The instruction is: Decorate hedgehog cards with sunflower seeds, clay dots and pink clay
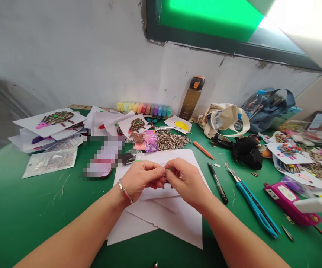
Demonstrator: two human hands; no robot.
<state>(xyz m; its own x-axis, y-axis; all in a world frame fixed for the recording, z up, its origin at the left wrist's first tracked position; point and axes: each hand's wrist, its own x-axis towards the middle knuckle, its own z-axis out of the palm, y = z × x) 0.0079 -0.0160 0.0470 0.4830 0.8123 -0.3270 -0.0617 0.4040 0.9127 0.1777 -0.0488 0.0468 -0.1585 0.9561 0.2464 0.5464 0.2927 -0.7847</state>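
Note:
My left hand (147, 178) and my right hand (183, 178) meet above white paper sheets (177, 227), thumbs and fingertips pinched together. Whatever small thing lies between the fingertips is mostly hidden; a dark bit shows just beneath them. A bracelet circles my left wrist, and a ring sits on a finger of my right hand. Just beyond the hands is a pile of striped sunflower seeds (173, 140), with bags of brown and purple clay (150, 141) at its left. A small bag of black clay (129, 158) lies by the paper's upper left corner.
Finished hedgehog pictures (59, 118) are stacked at the left. Right of the paper lie an orange pencil (203, 149), a black pen (218, 183), a utility knife and blue tweezers (254, 204), and a magenta glue-gun-like device (290, 203). A bottle (191, 98) stands by the wall.

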